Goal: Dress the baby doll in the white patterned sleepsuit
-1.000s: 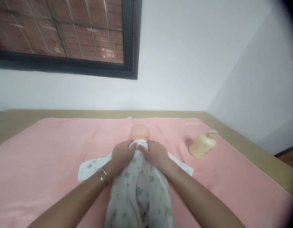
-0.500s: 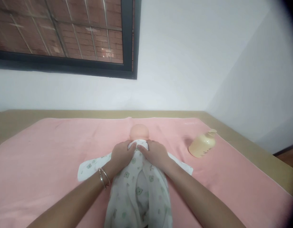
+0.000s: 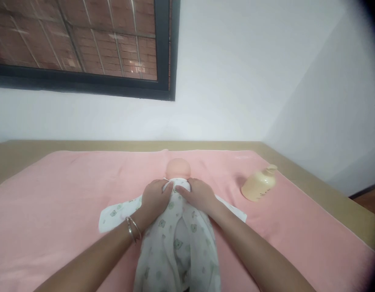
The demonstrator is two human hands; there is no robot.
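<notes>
A baby doll [image 3: 178, 168] lies on a pink blanket with its bare head toward the wall. White baby clothes [image 3: 163, 243] with a small green bear print cover its body, and the sleeves spread out to both sides. My left hand [image 3: 156, 196] grips the garment at the neckline, thumb on top and bangles at the wrist. Opposite it, my right hand [image 3: 201, 195] holds the other side of the neckline, its thumb close to the left one. The fingers of both hands are partly hidden under the cloth and beside the doll's neck.
The pink blanket [image 3: 68, 194] covers most of a tan table [image 3: 330, 190]. A yellowish baby bottle [image 3: 258, 184] lies tilted on the blanket to the right. Behind stand a white wall [image 3: 220, 81] and a dark-framed window [image 3: 164, 91] with bars.
</notes>
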